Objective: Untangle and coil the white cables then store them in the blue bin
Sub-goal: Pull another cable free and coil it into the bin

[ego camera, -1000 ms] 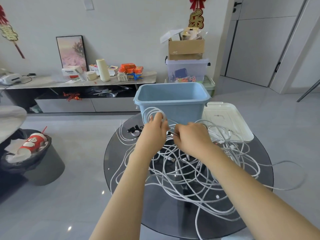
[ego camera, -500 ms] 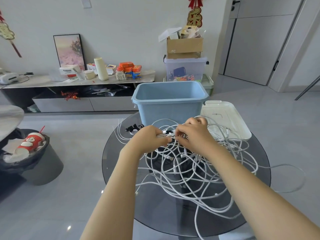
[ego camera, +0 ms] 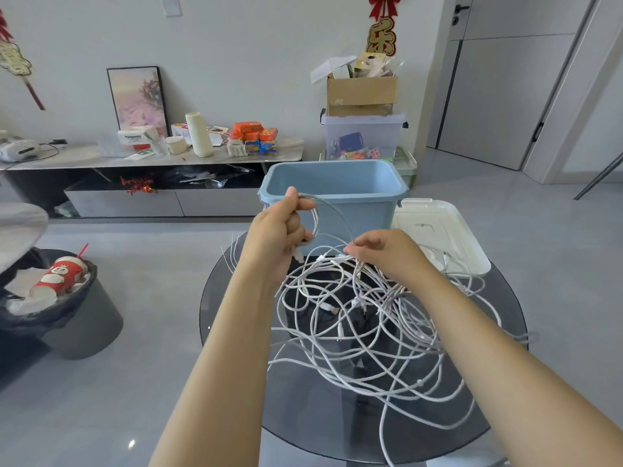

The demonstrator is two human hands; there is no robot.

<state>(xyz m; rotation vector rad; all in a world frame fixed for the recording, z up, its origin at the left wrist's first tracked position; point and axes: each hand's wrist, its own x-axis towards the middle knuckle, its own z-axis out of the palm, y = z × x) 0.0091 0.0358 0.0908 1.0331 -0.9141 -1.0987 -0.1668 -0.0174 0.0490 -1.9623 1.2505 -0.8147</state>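
Left hand (ego camera: 279, 230) lifted, fingers curled tight round a small loop of white cable; right hand (ego camera: 387, 254) pinches strands at three o'clock of it. The white cables (ego camera: 364, 332) sprawl tangled across the round glass table (ego camera: 236, 332), blue bin (ego camera: 337, 190) at twelve o'clock, white lid (ego camera: 438, 230) at its right.

Lighting bright, even, diffuse daylight quality; the source itself is out of frame. Shadows are soft and faint. The floor (ego camera: 141, 399) carries a small specular glint at lower left and a pale sheen farther back. The dark glass table (ego camera: 499, 412) reflects weakly, without harsh glare. Wide-angle distortion is evident: the door frame (ego camera: 569, 96) leans and the forearms stretch toward the bottom corners. Focus is acceptable throughout, with slight softness at the margins.
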